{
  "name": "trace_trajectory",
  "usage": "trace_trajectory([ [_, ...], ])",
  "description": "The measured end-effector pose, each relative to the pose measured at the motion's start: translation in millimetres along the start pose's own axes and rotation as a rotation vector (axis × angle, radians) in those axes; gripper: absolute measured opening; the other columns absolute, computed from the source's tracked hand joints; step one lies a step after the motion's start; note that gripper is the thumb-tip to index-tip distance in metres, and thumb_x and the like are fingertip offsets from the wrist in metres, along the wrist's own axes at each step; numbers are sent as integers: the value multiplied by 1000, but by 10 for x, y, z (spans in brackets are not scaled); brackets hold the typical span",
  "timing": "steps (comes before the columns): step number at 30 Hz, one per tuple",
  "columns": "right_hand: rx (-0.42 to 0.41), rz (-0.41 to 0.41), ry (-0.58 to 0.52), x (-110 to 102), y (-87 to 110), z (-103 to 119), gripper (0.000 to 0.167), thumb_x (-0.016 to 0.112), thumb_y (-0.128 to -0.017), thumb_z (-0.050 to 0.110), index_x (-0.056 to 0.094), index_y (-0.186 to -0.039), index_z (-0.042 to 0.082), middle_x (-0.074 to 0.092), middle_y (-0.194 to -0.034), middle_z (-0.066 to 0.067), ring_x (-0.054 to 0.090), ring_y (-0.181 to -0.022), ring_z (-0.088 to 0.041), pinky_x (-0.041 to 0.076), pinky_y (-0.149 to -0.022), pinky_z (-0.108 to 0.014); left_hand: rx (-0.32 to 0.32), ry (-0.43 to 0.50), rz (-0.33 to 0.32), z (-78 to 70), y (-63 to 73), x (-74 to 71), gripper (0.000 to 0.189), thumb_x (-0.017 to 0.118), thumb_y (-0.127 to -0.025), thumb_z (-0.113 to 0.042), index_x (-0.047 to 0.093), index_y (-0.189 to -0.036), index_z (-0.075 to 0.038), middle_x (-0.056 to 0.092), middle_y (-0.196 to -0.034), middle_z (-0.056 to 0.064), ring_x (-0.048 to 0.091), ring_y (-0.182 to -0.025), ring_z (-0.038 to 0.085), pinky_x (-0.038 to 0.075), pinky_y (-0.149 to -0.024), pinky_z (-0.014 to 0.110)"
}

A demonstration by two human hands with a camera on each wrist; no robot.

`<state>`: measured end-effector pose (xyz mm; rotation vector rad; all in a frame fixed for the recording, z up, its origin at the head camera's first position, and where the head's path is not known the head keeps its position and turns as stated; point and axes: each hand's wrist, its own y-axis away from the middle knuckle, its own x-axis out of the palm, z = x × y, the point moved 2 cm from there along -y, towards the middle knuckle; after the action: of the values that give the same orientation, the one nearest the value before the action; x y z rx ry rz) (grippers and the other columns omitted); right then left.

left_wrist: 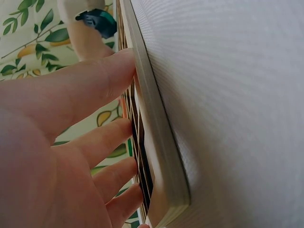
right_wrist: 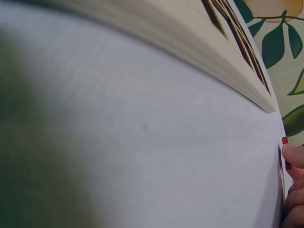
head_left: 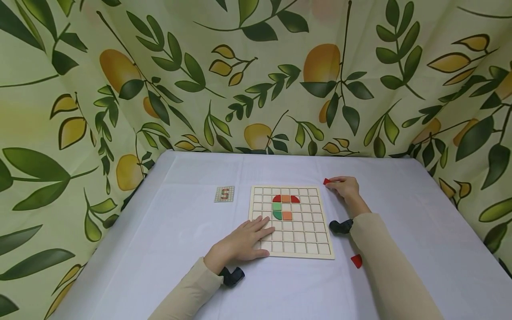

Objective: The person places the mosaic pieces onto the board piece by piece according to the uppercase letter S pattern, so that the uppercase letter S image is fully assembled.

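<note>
A wooden grid board [head_left: 312, 238] lies flat on the table. Spread over its lower left part, my left hand [head_left: 245, 242] rests with fairly straight fingers, the thumb [left_wrist: 114, 69] at the near edge. Beyond the board's far right corner, my right hand [head_left: 347, 189] pinches a small red tile [head_left: 326, 181] between thumb and fingertips, low over the cloth. Set in the grid are two red rounded tiles [head_left: 295, 199] with an orange square [head_left: 286, 198] between them. Below come a light green square [head_left: 277, 206], a dark green rounded tile [head_left: 277, 215] and another orange square [head_left: 287, 216].
A small pattern card [head_left: 224, 194] showing an S-like figure lies left of the board. Another red rounded tile [head_left: 357, 261] is on the white tablecloth [head_left: 180, 213], right of the board and beside the right sleeve [head_left: 390, 258]. A leaf-printed curtain [head_left: 256, 89] hangs behind the table.
</note>
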<state>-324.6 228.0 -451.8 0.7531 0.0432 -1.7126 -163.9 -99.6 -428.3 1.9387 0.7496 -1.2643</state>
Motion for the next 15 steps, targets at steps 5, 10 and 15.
trace_trajectory([
  [5,-28,0,-27,-9,83,12,41,69,-87,20,62,-124,2,54,-116,-12,46,-80,-14,39,-60,-21,2,-4,-1,-1,3,5,65,58,-92,-46,36,-150,-24,24,-163,2,19,-153,23,22,-125,44],
  [10,-33,-12,-74,-16,135,22,36,73,-84,18,66,-116,3,56,-86,0,44,-65,-9,37,-56,-21,8,5,2,-9,18,-2,65,59,-92,-44,37,-149,-23,24,-163,3,19,-153,24,22,-125,44],
  [15,-46,10,-66,-26,113,4,40,71,-85,17,63,-121,2,48,-59,11,41,-53,-3,36,-51,-20,14,28,-3,-12,26,-18,64,60,-92,-42,38,-149,-22,24,-162,5,20,-153,25,22,-124,46],
])
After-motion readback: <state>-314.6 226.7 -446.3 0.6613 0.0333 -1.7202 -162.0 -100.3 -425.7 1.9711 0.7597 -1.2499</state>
